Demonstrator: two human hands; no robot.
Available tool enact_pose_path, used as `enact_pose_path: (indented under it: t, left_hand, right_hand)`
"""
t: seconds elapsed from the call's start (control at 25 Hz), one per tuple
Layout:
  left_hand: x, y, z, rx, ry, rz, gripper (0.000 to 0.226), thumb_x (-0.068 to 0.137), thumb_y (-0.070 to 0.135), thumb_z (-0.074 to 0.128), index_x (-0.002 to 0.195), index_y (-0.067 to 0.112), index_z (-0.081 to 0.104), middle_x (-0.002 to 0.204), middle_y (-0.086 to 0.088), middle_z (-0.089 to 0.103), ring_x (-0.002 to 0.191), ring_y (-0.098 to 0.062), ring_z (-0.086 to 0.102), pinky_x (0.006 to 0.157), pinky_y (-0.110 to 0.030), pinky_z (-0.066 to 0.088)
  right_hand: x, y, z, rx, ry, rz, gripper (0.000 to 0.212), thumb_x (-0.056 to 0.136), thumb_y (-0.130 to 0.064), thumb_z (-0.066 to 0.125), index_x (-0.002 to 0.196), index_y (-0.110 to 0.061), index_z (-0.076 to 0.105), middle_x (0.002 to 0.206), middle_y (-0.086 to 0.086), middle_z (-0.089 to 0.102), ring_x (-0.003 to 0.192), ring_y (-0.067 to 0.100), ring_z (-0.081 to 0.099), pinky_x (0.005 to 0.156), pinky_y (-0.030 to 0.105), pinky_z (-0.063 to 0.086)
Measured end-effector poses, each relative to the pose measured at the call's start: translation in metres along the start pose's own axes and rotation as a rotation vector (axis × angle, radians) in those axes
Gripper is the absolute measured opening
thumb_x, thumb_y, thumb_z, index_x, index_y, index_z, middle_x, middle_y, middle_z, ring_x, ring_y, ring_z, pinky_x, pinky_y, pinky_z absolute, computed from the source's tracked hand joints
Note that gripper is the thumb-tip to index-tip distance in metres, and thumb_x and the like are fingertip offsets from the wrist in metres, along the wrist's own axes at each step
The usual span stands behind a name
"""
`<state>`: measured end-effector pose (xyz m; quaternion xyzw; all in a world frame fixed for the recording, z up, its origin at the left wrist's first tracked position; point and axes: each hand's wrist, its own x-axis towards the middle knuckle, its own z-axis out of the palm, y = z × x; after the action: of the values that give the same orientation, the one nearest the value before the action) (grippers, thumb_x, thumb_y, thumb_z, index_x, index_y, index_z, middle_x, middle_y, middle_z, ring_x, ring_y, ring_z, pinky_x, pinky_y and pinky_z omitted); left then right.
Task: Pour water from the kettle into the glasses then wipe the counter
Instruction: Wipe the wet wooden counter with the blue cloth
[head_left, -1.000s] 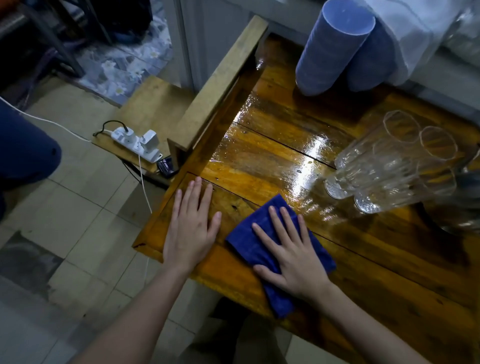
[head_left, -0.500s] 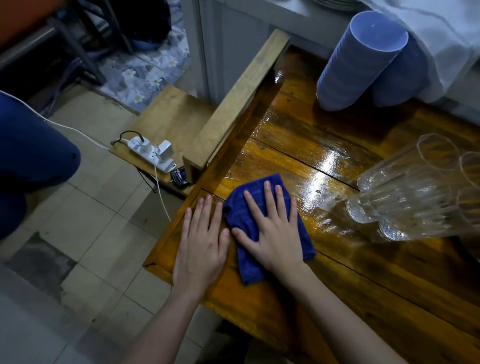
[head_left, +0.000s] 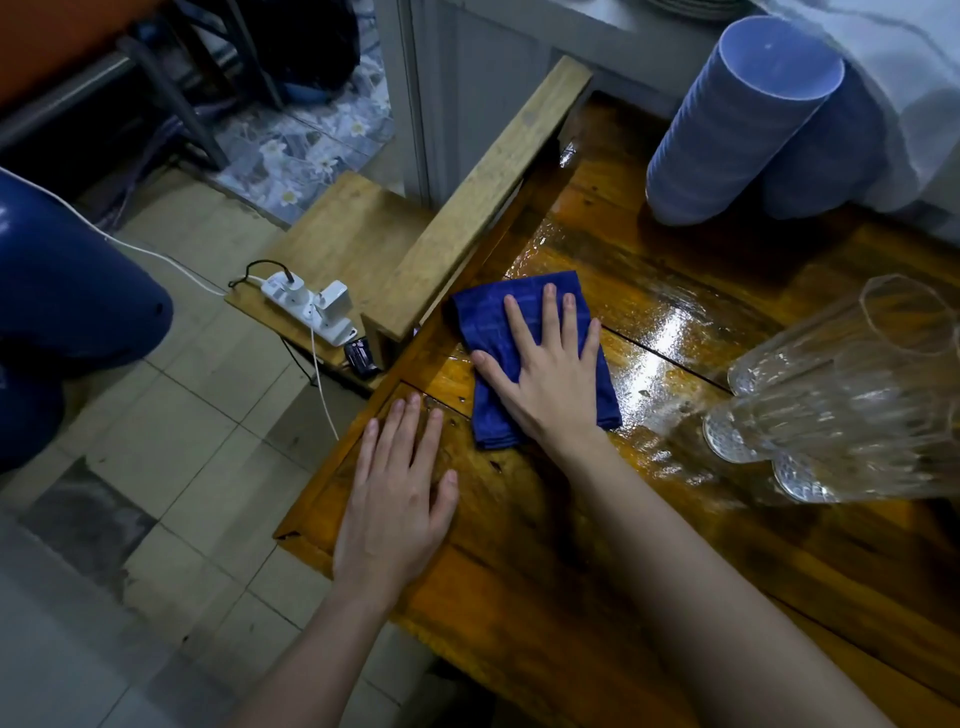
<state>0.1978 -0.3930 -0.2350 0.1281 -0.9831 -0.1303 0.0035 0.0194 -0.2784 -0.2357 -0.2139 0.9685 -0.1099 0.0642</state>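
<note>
Head view: glasses (head_left: 852, 395) cut off right

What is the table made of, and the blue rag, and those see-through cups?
The counter looks like varnished wood: planks, grain, and a wet shine. The blue cloth under the right hand seems a soft woven fabric, folded and creased. The glasses look like clear glass with patterned bases, though clear plastic is possible.

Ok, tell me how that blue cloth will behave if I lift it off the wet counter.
The blue cloth lies folded flat under the right hand, so it would probably droop and unfold when lifted. The counter beside it gleams wet, so it is likely damp, a bit heavier, and may cling or drip.
</note>
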Motion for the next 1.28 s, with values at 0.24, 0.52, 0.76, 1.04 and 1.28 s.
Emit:
enact_pose_path:
  t: [0.24, 0.52, 0.76, 1.04, 1.28]
  left_hand:
    - [-0.001, 0.002, -0.005, -0.015, -0.002, 0.008, 0.060, 0.098, 0.041, 0.030, 0.152, 0.017, 0.023, 0.161, -0.007, 0.018, 0.150, -0.017, 0.011, 0.122, -0.042, 0.010]
    - [0.000, 0.003, -0.005, -0.016, 0.011, 0.033, 0.061, 0.097, 0.041, 0.029, 0.152, 0.015, 0.025, 0.160, -0.009, 0.019, 0.149, -0.020, 0.014, 0.122, -0.044, 0.010]
    - [-0.001, 0.005, -0.007, 0.047, -0.027, 0.180, 0.056, 0.099, 0.033, 0.029, 0.151, 0.012, 0.024, 0.160, -0.011, 0.018, 0.149, -0.022, 0.014, 0.121, -0.045, 0.011]
    - [0.001, 0.004, -0.008, -0.013, -0.059, 0.181, 0.057, 0.098, 0.033, 0.034, 0.152, 0.017, 0.024, 0.161, -0.007, 0.016, 0.150, -0.017, 0.009, 0.122, -0.042, 0.008]
    - [0.002, 0.003, -0.006, -0.017, -0.084, 0.176, 0.059, 0.098, 0.035, 0.035, 0.153, 0.017, 0.021, 0.162, -0.005, 0.014, 0.150, -0.016, 0.007, 0.122, -0.043, 0.011]
  right_hand:
    - [-0.058, -0.007, 0.002, 0.022, 0.014, 0.028, 0.083, 0.087, -0.077, 0.017, 0.155, -0.032, 0.009, 0.164, 0.011, -0.003, 0.151, 0.029, -0.006, 0.119, 0.056, -0.001]
    - [-0.152, 0.022, -0.006, -0.028, -0.055, -0.045, 0.082, 0.087, -0.078, 0.021, 0.155, -0.034, 0.006, 0.164, 0.007, -0.003, 0.151, 0.025, -0.008, 0.120, 0.054, 0.003]
    - [-0.202, 0.074, -0.020, -0.095, -0.114, -0.034, 0.081, 0.087, -0.078, 0.020, 0.154, -0.037, 0.004, 0.165, 0.003, -0.004, 0.151, 0.020, -0.009, 0.121, 0.051, 0.004]
    - [-0.186, 0.067, -0.016, -0.067, -0.050, 0.118, 0.080, 0.087, -0.075, 0.020, 0.155, -0.033, 0.008, 0.165, 0.006, -0.005, 0.151, 0.022, -0.008, 0.121, 0.052, 0.003]
    - [-0.143, 0.061, -0.012, -0.053, -0.012, 0.193, 0.082, 0.087, -0.075, 0.018, 0.155, -0.032, 0.003, 0.164, 0.010, -0.005, 0.151, 0.025, -0.009, 0.121, 0.054, 0.003]
